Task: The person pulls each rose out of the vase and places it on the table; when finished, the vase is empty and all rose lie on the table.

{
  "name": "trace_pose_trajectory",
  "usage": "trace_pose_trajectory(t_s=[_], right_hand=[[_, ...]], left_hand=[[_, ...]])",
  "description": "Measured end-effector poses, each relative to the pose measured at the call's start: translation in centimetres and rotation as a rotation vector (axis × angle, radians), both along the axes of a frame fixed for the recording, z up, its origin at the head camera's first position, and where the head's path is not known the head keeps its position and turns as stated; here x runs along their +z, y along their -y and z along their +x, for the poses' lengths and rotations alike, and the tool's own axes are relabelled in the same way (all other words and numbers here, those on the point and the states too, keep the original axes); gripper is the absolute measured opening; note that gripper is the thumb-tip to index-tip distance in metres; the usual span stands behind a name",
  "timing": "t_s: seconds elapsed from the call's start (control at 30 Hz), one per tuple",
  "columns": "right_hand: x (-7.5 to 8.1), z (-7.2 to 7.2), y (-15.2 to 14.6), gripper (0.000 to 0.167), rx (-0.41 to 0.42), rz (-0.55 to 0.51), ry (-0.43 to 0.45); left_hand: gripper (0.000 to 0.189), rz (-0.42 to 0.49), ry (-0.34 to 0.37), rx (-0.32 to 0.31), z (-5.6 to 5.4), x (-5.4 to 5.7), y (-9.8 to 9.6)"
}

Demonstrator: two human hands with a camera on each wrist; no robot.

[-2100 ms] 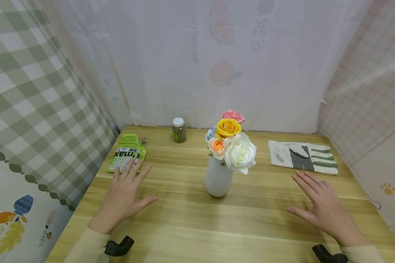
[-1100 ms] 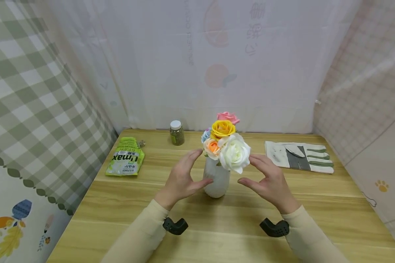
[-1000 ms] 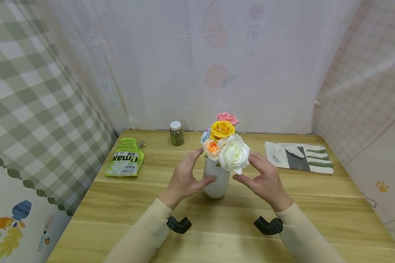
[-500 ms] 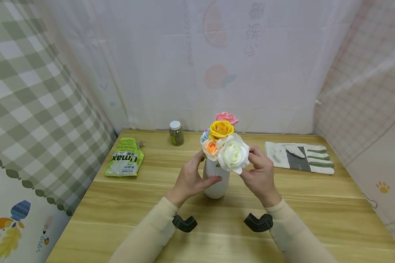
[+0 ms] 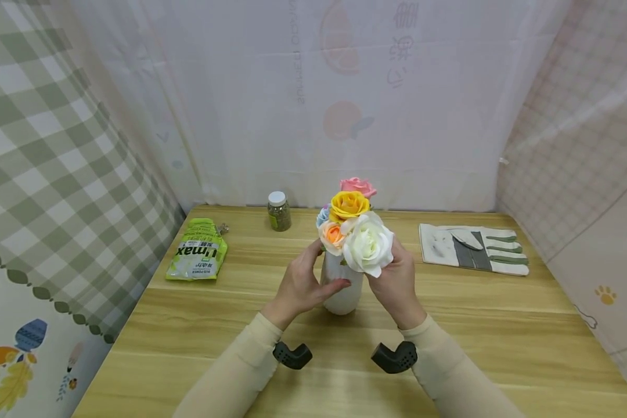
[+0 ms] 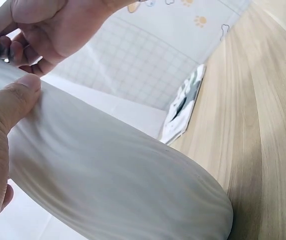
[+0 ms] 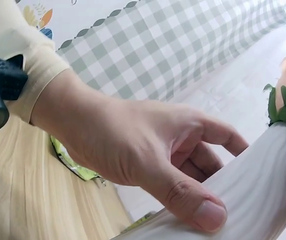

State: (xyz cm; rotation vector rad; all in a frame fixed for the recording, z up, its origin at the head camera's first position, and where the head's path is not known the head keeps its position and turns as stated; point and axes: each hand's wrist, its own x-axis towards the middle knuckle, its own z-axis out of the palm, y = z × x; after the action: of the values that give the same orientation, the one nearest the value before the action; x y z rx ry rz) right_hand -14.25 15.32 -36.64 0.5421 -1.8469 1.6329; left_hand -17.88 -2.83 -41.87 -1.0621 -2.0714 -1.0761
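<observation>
Head view puts the white vase (image 5: 343, 297) upright on the bench (image 5: 341, 383), right against my left hand (image 5: 302, 284), which grasps it, thumb across the near side and fingers round behind. My right hand (image 5: 400, 283) sits just beside the vase, fingers curled in under the white rose (image 5: 369, 245); whether they pinch its stem, I cannot tell. I judge the step in hand to be steadying the vase with my left hand while my right takes hold of that bloom. The next move seems to call for a firm left grasp and a sure pinch low on the stem, sparing the petals and the peach rose (image 5: 330, 235) nearer my left fingers.

The white rose covers my right fingertips from above, and the stems are lost inside the vase. My left wrist view shows curled right fingers near the vase's mouth, but the flowers run off its edge. My right wrist view catches only part of the vase and the peach rose. Beyond my left hand, the jar's (image 5: 279, 216) label is too small to read.
</observation>
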Motion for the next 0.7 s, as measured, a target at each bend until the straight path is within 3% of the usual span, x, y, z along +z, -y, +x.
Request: trace_pose_trajectory(t_s=[0.3, 0.53, 0.7], right_hand=[[0.6, 0.2, -0.1, 0.039, -0.022, -0.032, -0.028], [1.3, 0.3, -0.2, 0.031, -0.06, -0.056, -0.156], [2.3, 0.4, -0.2, 0.019, -0.118, -0.008, -0.212]], left_hand=[[0.084, 0.003, 0.011, -0.004, 0.0, -0.1, 0.0], [0.083, 0.011, 0.007, -0.013, -0.1, -0.1, 0.0], [0.084, 0.004, 0.004, 0.0, -0.1, -0.2, 0.0]])
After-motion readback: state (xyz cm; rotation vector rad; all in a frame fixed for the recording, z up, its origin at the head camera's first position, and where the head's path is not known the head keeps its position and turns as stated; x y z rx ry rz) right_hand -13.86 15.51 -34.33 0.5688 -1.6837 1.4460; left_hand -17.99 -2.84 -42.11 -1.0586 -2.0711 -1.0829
